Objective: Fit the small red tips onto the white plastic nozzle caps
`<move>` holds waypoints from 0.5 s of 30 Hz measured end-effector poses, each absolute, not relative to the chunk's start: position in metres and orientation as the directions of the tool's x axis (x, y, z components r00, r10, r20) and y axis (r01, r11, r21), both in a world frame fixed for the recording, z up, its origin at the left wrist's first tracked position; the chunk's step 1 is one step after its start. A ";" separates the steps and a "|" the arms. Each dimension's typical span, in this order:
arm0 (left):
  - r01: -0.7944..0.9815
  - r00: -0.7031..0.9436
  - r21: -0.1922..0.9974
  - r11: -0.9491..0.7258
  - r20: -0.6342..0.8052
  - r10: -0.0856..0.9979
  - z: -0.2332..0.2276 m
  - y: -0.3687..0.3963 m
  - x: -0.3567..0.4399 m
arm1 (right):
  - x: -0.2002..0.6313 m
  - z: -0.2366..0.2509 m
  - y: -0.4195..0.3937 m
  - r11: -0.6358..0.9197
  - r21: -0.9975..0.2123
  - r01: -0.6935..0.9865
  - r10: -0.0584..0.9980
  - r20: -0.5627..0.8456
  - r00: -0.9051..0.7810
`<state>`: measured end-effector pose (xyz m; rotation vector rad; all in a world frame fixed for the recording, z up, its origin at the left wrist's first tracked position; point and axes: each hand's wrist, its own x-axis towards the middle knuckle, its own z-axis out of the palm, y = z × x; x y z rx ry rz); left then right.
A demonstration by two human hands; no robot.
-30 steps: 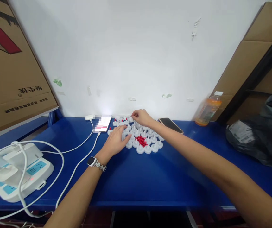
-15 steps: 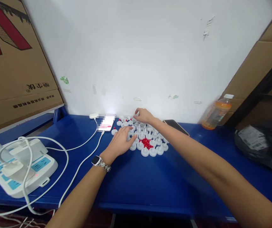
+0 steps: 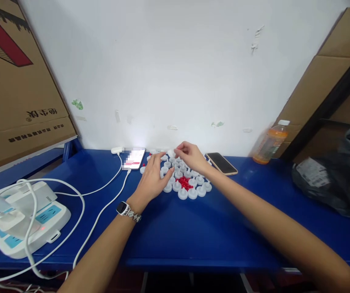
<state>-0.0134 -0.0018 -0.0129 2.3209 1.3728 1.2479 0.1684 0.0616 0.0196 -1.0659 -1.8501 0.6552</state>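
Observation:
A cluster of small white round caps (image 3: 190, 193) lies on the blue table (image 3: 193, 232) near the wall, with a little heap of red pieces (image 3: 184, 182) in its middle. My left hand (image 3: 152, 177), a watch on its wrist, hovers over the left side of the cluster with its fingers spread and pointing towards the wall. My right hand (image 3: 190, 157) is at the far edge of the cluster, thumb and forefinger pinched on a small white cap. The fingertips of both hands come close together there.
A lit phone (image 3: 133, 158) on a white cable lies left of the caps, a dark phone (image 3: 222, 163) to the right. An orange drink bottle (image 3: 269, 143) stands by the wall. A white power strip (image 3: 22, 219) sits at the left, a black bag (image 3: 336, 183) at the right, and cardboard boxes (image 3: 12, 89) lean at the sides.
My left hand has lifted off the caps and reached forward towards the wall, next to my right hand. My right hand has drawn back slightly, still pinched.

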 end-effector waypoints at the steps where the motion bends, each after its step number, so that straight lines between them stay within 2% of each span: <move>1: 0.614 0.238 0.532 -0.583 0.579 0.780 -0.012 -0.004 -0.010 | 0.171 0.017 0.047 0.492 -0.800 0.342 0.868 0.422 -0.261; 3: 0.555 0.274 0.550 -0.624 0.587 0.762 -0.011 -0.007 -0.004 | 0.175 0.010 0.022 0.485 -0.820 0.304 0.872 0.427 -0.241; 7: 0.496 0.343 0.549 -0.672 0.587 0.733 -0.007 -0.014 0.004 | 0.178 -0.002 -0.001 0.504 -0.787 0.357 0.864 0.456 -0.215; 12: 0.440 0.378 0.542 -0.716 0.612 0.695 -0.005 -0.016 0.005 | 0.182 0.000 -0.001 0.453 -0.823 0.343 0.891 0.405 -0.207; 15: 0.390 0.339 0.629 -0.672 0.581 0.740 -0.006 -0.016 0.009 | 0.183 0.006 -0.002 0.475 -0.793 0.382 0.880 0.426 -0.210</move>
